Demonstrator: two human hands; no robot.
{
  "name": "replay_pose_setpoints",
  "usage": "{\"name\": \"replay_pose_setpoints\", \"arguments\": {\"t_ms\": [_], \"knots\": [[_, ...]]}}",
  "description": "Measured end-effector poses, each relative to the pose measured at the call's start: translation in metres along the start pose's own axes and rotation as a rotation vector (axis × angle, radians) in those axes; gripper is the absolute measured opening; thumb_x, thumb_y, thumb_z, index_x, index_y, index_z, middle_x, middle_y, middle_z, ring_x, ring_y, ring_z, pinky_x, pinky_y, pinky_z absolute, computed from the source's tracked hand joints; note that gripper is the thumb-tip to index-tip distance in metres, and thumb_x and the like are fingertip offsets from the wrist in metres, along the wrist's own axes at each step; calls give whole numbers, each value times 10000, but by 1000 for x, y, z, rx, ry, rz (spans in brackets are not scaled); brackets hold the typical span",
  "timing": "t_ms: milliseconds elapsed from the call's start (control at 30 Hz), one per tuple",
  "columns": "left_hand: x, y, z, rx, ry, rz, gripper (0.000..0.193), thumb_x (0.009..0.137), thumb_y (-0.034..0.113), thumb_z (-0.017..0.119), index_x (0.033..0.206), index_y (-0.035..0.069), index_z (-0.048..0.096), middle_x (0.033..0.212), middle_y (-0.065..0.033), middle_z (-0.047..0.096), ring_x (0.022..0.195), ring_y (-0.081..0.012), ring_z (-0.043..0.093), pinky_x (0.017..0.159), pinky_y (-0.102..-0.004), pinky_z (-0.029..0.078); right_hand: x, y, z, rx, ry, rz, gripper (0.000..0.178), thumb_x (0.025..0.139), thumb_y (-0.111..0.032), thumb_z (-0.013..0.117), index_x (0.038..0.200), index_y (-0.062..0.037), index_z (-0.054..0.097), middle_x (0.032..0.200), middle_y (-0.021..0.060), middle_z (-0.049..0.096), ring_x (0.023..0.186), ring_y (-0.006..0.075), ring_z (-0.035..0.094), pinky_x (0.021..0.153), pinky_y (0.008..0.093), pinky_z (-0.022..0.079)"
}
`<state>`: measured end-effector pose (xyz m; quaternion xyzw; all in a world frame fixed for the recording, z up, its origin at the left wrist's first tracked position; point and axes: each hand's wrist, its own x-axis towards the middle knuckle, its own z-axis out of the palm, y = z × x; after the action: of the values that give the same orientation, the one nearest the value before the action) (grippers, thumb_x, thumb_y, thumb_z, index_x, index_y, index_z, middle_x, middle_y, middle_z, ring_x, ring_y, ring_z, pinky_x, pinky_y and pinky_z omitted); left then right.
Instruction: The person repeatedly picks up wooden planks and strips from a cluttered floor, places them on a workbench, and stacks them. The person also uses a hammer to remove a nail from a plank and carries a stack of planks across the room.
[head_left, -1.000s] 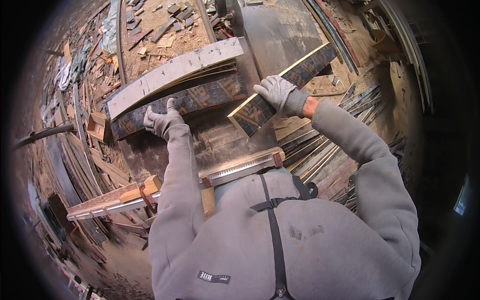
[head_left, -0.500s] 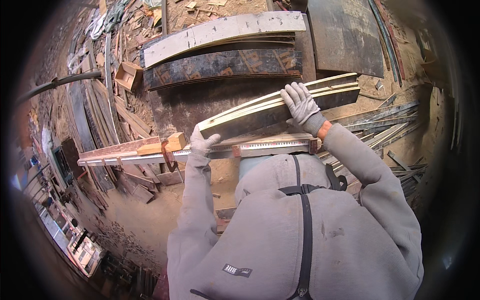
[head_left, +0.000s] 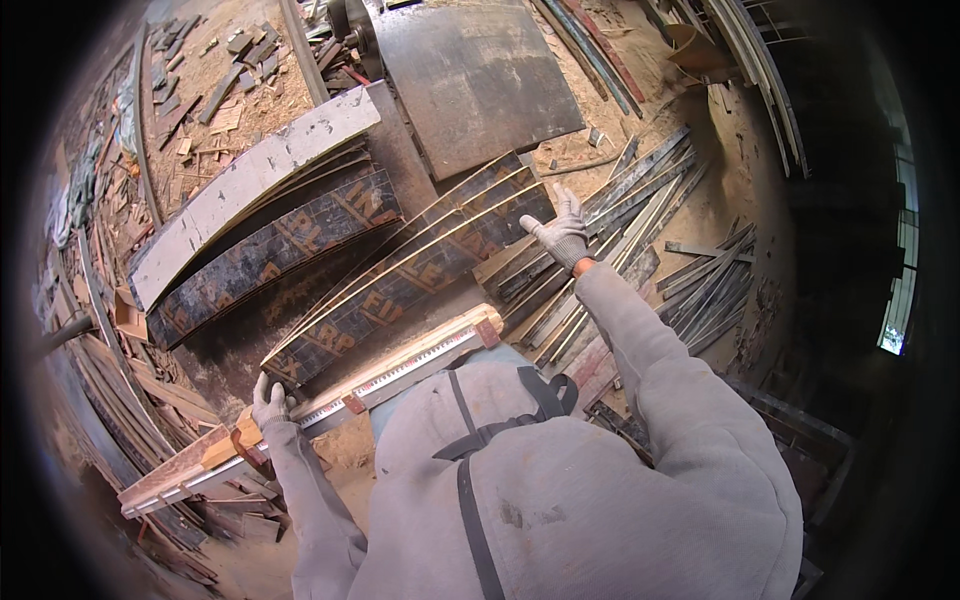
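Note:
Several curved dark plywood strips point(head_left: 385, 300) with pale cut edges lie fanned slightly apart on the worktop in front of me, printed faces showing. My gloved right hand point(head_left: 560, 232) is just off their far right end, fingers spread and nothing in them. At the near left end, my gloved left hand point(head_left: 270, 402) rests fingertips against the strip ends, thumb held apart. Just on the near side of the strips runs a wooden fence point(head_left: 400, 372) with a measuring tape along it. A wooden block point(head_left: 222, 450) sits on it beside my left hand, with a rusty clamp point(head_left: 250, 447).
Beyond the strips stands a stack of curved plywood pieces point(head_left: 270, 190), pale on top. A dark metal sheet point(head_left: 480, 85) lies at the far side. Long thin offcuts point(head_left: 630, 240) pile up on the right. Wood scraps point(head_left: 240, 75) and sawdust cover the floor at far left.
The view has swung to the right. My right hand has let go of the strips and opened at their right end. The strips now show printed faces; my left hand stays by their left end.

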<state>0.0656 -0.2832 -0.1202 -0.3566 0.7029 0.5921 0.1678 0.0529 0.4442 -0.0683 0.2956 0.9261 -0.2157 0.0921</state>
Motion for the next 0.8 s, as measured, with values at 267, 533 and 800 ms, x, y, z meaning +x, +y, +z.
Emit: {"name": "replay_pose_setpoints", "arguments": {"t_ms": [267, 533, 800], "knots": [[-67, 27, -5, 85, 246, -70, 575, 1039, 105, 727, 1571, 18, 526, 1375, -139, 682, 1097, -208, 724, 762, -340, 648, -12, -16, 12, 391, 78, 118, 522, 1030, -370, 774, 1373, 6, 657, 1173, 146, 771, 1068, 235, 714, 951, 394, 566], [-173, 16, 25, 131, 152, 156, 546, 928, 6, 743, 1442, -28, 561, 1323, -180, 708, 1194, -250, 701, 1064, -390, 555, -58, 110, -36, 550, 27, 215, 490, 1052, -349, 766, 1360, 17, 658, 1175, 90, 735, 996, 179, 686, 912, 327, 568], [-200, 20, 66, 85, 153, 136, 563, 932, -42, 716, 1473, -31, 560, 1392, -173, 691, 1284, -259, 665, 1118, -392, 512, -7, 119, -53, 438, 87, 132, 556, 1025, -379, 797, 1355, 42, 641, 1137, 88, 715, 984, 168, 646, 911, 318, 543]]}}
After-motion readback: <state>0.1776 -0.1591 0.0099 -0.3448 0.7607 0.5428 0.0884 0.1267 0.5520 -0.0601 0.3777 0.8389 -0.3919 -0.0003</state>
